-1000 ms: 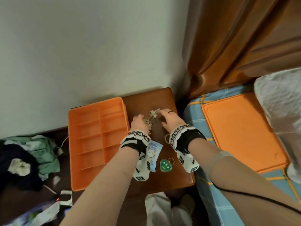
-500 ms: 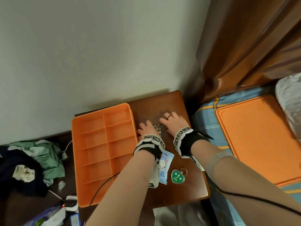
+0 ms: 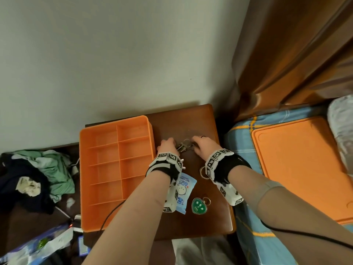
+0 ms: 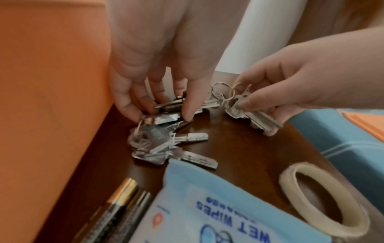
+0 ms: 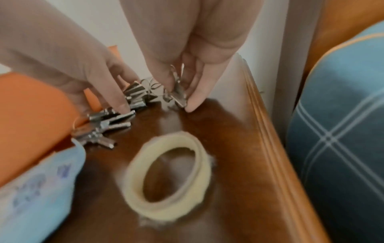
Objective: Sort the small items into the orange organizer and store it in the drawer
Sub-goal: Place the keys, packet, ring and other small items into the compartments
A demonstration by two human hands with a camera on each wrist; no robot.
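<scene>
The orange organizer with several empty compartments lies on the left of the brown nightstand. Right of it a bunch of keys on rings lies on the wood. My left hand pinches keys at the bunch's left end, close to the organizer's wall. My right hand pinches keys at the right end. Nearer me lie a blue wet wipes packet, a tape roll, a green heart keychain and two batteries.
A flat orange lid rests on the blue plaid bed to the right of the nightstand. Clothes and clutter are piled on the floor at the left. A wall and a brown curtain stand behind.
A second ago both hands held the keys a little higher; now they are down at the tabletop and slightly apart, with the rings stretched between them. The head view has shifted.
</scene>
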